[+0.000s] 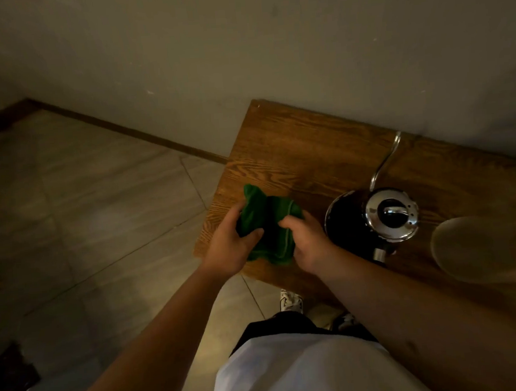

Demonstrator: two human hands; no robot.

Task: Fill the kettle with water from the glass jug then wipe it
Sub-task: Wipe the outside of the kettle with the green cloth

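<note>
A green cloth [268, 222] is bunched over the left front corner of the wooden table [302, 148]. My left hand [230, 247] grips its left side and my right hand [309, 240] pinches its right edge. To the right of my right hand stands a steel gooseneck kettle [389, 214] with its lid on, set on a dark round base [343, 219]; its thin spout [385, 159] points toward the wall. The glass jug [477, 249] is a blurred pale shape at the right edge.
The table stands against a plain wall [239, 58]. A tiled floor [97, 208] lies to the left and below the table's corner. My shoes [291, 299] show under the front edge. Dark clutter [11, 375] sits on the floor at lower left.
</note>
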